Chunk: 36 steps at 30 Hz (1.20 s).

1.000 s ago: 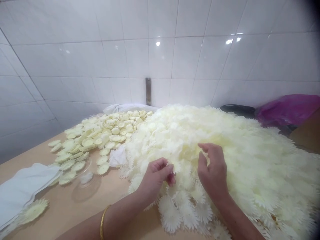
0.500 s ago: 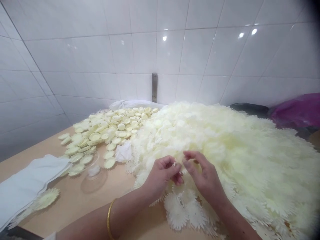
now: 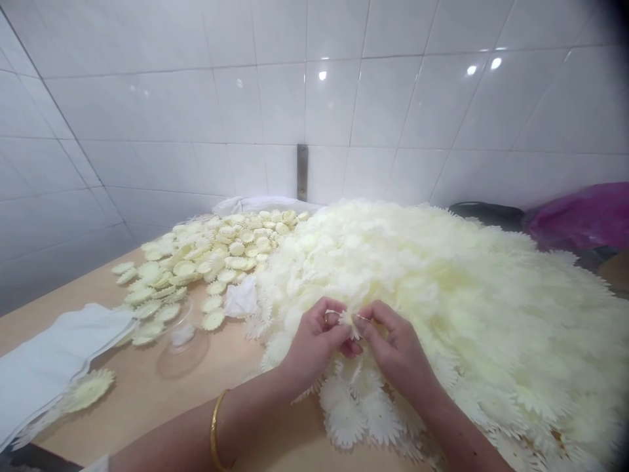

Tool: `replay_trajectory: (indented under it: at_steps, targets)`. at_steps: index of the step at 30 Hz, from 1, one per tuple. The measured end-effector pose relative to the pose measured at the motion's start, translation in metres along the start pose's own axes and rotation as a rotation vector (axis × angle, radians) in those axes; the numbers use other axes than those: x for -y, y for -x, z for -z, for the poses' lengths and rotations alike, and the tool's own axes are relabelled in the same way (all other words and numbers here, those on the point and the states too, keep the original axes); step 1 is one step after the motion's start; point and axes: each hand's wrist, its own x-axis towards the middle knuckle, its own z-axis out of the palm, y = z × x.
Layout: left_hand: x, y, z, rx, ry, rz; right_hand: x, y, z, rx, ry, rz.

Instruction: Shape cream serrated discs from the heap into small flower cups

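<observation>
Left hand (image 3: 314, 341) and right hand (image 3: 393, 347) pinching one small white petal piece (image 3: 348, 319) between fingertips, just above near edge of big white petal heap (image 3: 442, 288) on wooden table (image 3: 147, 400). Yellowish flower discs (image 3: 206, 262) toward far left; clear dish (image 3: 183, 341) and white cloth (image 3: 49, 360) at left edge.

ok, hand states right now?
Left hand: closed, pinching a petal piece.
Right hand: closed, pinching the same petal piece.

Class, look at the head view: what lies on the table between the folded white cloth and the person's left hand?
A clear glass dish on bare wooden table, between white cloth and left hand.
</observation>
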Motion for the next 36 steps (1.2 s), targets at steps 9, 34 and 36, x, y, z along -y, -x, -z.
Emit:
replay_trajectory:
  at_steps: [9, 34, 36]
  targets:
    - [-0.0008, 0.0001, 0.0033, 0.132, -0.010, 0.063, -0.0073, -0.0015, 0.0023, -0.020, 0.094, 0.030]
    - [-0.0002, -0.0028, 0.0066, 0.087, 0.039, 0.051, 0.0019, -0.0018, 0.0056, 0.111, -0.011, -0.019]
    - [0.0001, -0.0024, 0.0056, 0.094, 0.061, 0.060, 0.0024, -0.0014, 0.0056, 0.114, -0.035, -0.029]
